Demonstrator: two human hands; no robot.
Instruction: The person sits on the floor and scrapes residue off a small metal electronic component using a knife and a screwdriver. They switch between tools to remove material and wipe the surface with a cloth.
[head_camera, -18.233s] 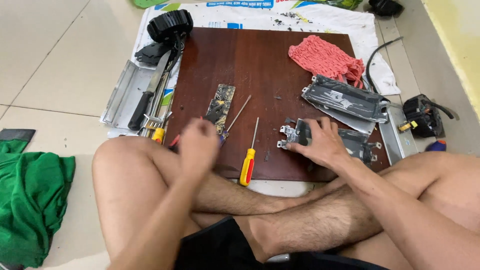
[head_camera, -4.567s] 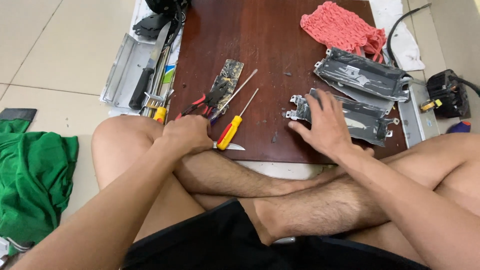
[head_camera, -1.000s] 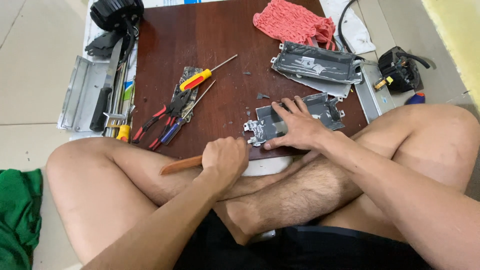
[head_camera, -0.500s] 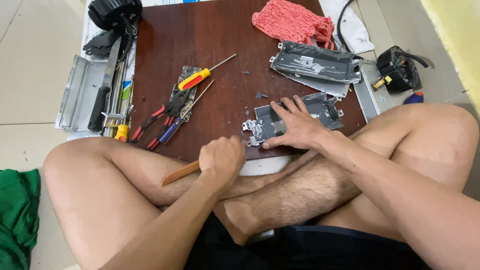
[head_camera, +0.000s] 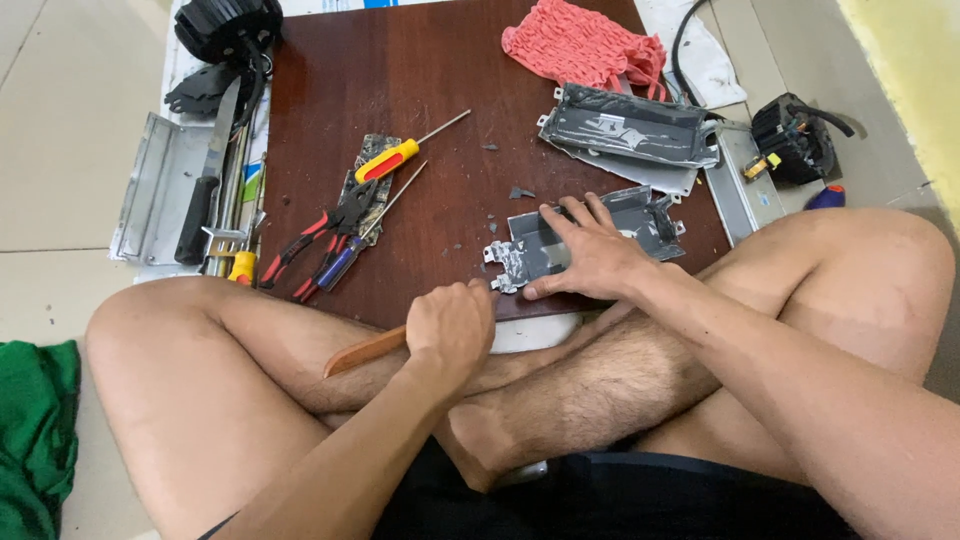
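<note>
Head: metal bracket (head_camera: 600, 235) nears board (head_camera: 420, 100) edge, apparently.

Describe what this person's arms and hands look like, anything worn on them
Both arms are bare from the frame edge to the fingers, with no sleeves showing. The left hand and right hand wear no gloves, and no rings, watch or wristband show. The nails look short and unpainted. No marks or tattoos show on either forearm.

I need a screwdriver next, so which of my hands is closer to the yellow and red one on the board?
Left. Your left hand sits below the yellow and red screwdriver, gripping a wooden handle. Your right hand is farther right, pressing the grey metal plate.
</note>
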